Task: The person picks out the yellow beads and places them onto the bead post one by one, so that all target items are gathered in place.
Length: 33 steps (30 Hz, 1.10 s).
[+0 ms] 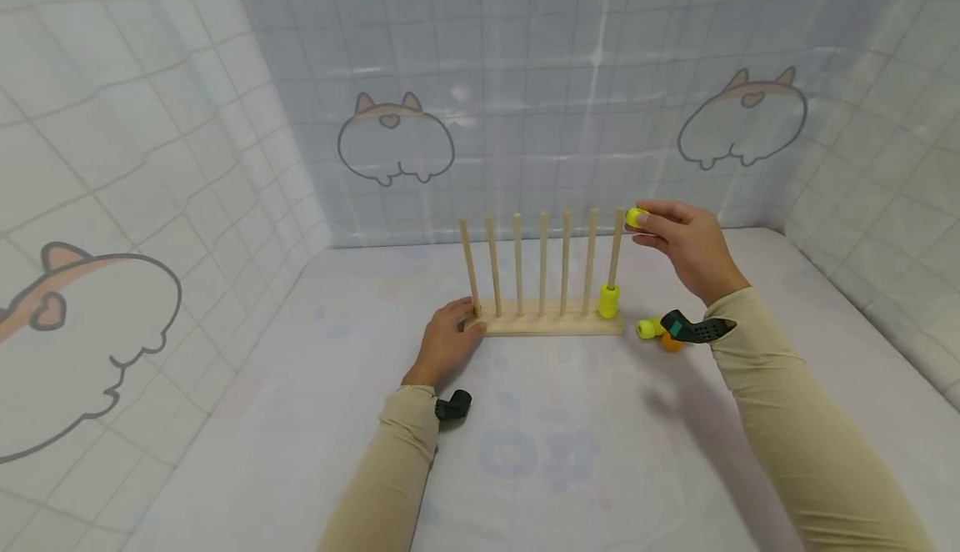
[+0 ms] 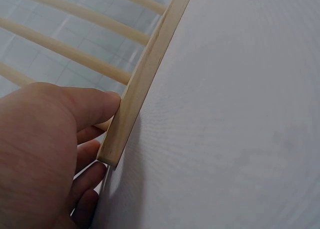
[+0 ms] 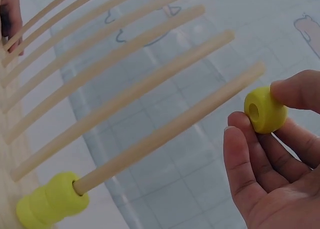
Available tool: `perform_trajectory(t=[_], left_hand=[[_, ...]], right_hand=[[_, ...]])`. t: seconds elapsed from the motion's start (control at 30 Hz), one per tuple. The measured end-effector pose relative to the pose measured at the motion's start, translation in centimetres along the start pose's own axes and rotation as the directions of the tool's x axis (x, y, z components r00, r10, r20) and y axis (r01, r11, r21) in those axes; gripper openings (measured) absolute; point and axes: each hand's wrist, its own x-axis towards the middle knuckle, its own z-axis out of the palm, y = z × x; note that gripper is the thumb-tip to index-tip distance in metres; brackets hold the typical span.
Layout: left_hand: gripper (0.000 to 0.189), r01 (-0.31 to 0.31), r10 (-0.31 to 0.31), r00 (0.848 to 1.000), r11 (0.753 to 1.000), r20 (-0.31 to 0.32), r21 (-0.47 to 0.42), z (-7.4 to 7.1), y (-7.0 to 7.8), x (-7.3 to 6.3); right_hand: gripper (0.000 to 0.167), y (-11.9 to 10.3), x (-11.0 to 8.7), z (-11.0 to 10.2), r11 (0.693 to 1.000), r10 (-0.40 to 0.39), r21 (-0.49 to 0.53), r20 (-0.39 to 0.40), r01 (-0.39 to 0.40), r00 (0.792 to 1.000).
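Note:
A wooden peg rack [image 1: 547,327] stands on the table, with several upright pegs in a row along its flat base. My left hand [image 1: 446,339] holds the left end of that base; the left wrist view shows the thumb on its front edge and fingers behind. Yellow beads [image 3: 52,201] are stacked at the foot of the rightmost peg. Between thumb and fingertips, my right hand [image 1: 693,252] pinches another yellow bead [image 3: 272,116]. This bead is beside the top of the rightmost peg [image 3: 175,124], apart from it, with its hole facing the peg.
Loose yellow beads [image 1: 646,329] and an orange bead [image 1: 672,342] lie on the table right of the rack, partly hidden by the right wrist's camera [image 1: 697,328]. A white gridded sheet [image 1: 525,118] with animal drawings rises behind and at both sides.

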Motion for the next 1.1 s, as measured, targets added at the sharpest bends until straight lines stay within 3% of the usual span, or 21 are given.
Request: perform_trajectory(t=[0.4,0.63,0.83,1.1], left_hand=[[0.049,0.005,-0.005,1.0,1.0,0.022,0.004,0.7,-0.2,-0.7],[0.047,-0.022,0.022,1.0,1.0,-0.016,0.006,0.4,0.1,-0.2],[0.048,-0.004,0.003,1.0,1.0,0.003,0.025,0.2,0.0,0.0],[0.047,-0.022,0.023,1.0,0.999,-0.017,0.034,0.2,0.0,0.0]], right_hand=[[0.051,-0.4,0.2,0.1,0.999,-0.029,0.041,0.011,0.028,1.0],[0.046,-1.4,0.9,0.4,0.996,-0.058,0.067,0.013,0.057,0.998],[0.045,-1.9,1.0,0.5,0.995,-0.065,0.08,0.023,0.063,0.998],[0.041,-2.2,1.4,0.6,0.994,-0.1,0.054,0.052,0.097,0.994]])
